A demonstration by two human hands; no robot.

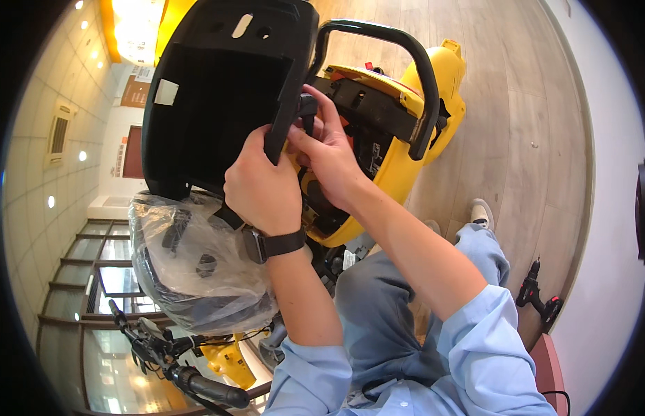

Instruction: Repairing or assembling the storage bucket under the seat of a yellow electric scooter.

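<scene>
A large black panel (218,111) with a raised rim stands tilted up over a yellow scooter body (399,201). My left hand (267,184), with a dark watch above it, is closed round the panel's lower right edge. Just to its right, my right hand (329,152) is closed, thumb and index finger about a small black part (308,106) beside that edge. Its other fingers are partly hidden behind the thumb, so I cannot tell how the part is fixed. Below the raised panel, the scooter's open compartment (367,149) shows dark fittings inside.
A curved black grab rail (423,62) rises behind the compartment. Clear plastic wraps a bulky piece (205,270) at the left, near a handlebar (198,385). A cordless drill (537,295) is on the wooden floor (502,139) by the white wall at the right.
</scene>
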